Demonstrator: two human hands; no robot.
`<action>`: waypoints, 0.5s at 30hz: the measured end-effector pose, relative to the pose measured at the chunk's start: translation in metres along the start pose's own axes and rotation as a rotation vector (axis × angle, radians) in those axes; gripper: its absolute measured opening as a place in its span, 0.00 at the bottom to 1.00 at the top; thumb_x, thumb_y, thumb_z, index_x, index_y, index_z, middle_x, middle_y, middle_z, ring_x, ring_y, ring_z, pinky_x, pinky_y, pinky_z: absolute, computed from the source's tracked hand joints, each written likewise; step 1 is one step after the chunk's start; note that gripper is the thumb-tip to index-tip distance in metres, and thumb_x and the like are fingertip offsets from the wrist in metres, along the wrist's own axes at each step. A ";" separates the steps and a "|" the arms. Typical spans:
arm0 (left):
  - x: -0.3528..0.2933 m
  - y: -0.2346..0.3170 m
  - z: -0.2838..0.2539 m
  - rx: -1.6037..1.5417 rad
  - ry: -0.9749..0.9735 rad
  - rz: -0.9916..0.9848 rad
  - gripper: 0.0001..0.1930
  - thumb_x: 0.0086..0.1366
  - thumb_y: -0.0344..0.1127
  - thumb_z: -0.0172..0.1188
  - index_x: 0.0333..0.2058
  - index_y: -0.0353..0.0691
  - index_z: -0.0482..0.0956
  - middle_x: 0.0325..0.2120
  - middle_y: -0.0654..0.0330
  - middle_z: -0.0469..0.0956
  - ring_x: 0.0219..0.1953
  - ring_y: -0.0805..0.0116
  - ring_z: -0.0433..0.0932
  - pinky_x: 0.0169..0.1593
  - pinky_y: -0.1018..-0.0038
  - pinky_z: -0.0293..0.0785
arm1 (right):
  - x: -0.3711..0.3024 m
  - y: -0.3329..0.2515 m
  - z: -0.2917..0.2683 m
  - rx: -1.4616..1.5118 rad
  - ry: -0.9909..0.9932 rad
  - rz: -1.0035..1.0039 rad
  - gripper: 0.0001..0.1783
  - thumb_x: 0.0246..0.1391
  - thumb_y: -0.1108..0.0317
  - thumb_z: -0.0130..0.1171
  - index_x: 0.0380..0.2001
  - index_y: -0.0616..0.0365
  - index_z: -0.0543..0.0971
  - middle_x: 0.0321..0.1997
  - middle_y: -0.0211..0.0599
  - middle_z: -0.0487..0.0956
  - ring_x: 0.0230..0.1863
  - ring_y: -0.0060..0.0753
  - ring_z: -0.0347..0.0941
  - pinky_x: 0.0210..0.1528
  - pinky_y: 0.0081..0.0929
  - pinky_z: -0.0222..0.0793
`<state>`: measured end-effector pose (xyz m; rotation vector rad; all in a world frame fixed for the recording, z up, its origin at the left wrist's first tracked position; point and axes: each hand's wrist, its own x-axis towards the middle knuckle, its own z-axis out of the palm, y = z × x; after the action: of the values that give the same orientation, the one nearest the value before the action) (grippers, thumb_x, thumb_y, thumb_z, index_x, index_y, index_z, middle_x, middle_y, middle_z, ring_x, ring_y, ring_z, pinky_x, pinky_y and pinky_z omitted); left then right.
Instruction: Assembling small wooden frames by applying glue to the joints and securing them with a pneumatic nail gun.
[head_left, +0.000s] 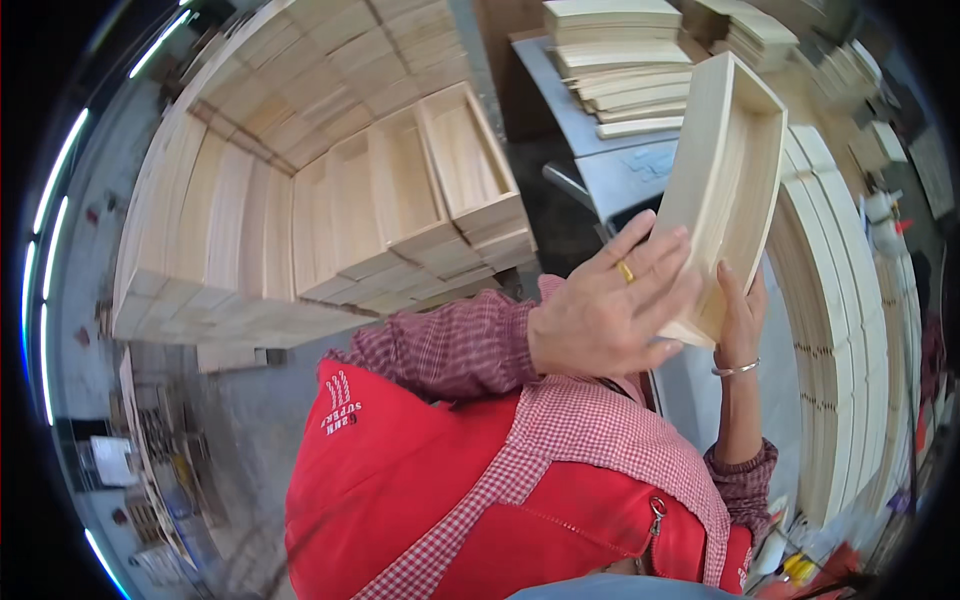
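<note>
While the right hand (740, 322) has its grip on the lower end of the shallow wooden box (696, 155), raised near the tabletop (603, 180), the left hand (612, 305) spans one wall, unclenched; firm support below should steady it.

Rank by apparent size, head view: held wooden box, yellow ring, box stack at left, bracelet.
Largest to smallest:
1. Box stack at left
2. Held wooden box
3. Bracelet
4. Yellow ring

No ties; apparent size only, since the held box is nearer the camera than the stack.
</note>
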<state>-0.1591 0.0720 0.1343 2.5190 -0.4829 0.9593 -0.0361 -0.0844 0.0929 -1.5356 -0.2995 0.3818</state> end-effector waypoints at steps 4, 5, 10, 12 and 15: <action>-0.022 0.007 -0.024 0.314 -0.086 0.027 0.20 0.54 0.38 0.57 0.43 0.32 0.74 0.45 0.48 0.72 0.52 0.55 0.71 0.61 0.56 0.60 | 0.020 -0.005 0.061 -0.055 -0.117 -0.153 0.22 0.55 0.67 0.52 0.52 0.65 0.67 0.43 0.44 0.74 0.40 0.30 0.69 0.44 0.23 0.67; -0.029 -0.003 -0.027 0.389 -0.135 -0.008 0.17 0.53 0.37 0.57 0.41 0.34 0.75 0.42 0.50 0.74 0.48 0.58 0.73 0.59 0.59 0.63 | 0.022 -0.007 0.080 -0.049 -0.156 -0.152 0.23 0.55 0.68 0.52 0.54 0.65 0.66 0.45 0.45 0.74 0.42 0.32 0.69 0.45 0.24 0.66; -0.089 -0.050 -0.070 0.561 -0.109 -0.193 0.06 0.51 0.30 0.55 0.29 0.40 0.72 0.24 0.61 0.72 0.26 0.66 0.71 0.36 0.72 0.70 | 0.022 -0.003 0.146 -0.267 -0.402 -0.280 0.25 0.56 0.67 0.52 0.57 0.61 0.66 0.49 0.45 0.74 0.46 0.34 0.70 0.49 0.24 0.66; -0.125 -0.068 -0.112 0.696 -0.194 -0.378 0.07 0.49 0.29 0.56 0.29 0.41 0.72 0.24 0.61 0.72 0.26 0.63 0.72 0.34 0.72 0.69 | 0.019 -0.002 0.148 -0.243 -0.533 -0.283 0.25 0.56 0.66 0.52 0.58 0.58 0.67 0.49 0.42 0.74 0.46 0.34 0.71 0.49 0.25 0.66; -0.186 -0.083 -0.173 0.653 -0.183 -0.513 0.08 0.48 0.29 0.57 0.29 0.42 0.71 0.25 0.60 0.73 0.27 0.60 0.72 0.36 0.69 0.68 | 0.018 0.009 0.133 -0.246 -0.577 -0.155 0.25 0.57 0.65 0.54 0.57 0.57 0.68 0.49 0.42 0.75 0.48 0.34 0.72 0.51 0.24 0.66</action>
<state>-0.3475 0.2589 0.1043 3.0746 0.5068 0.7623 -0.0760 0.0442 0.0855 -1.6038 -0.9386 0.6820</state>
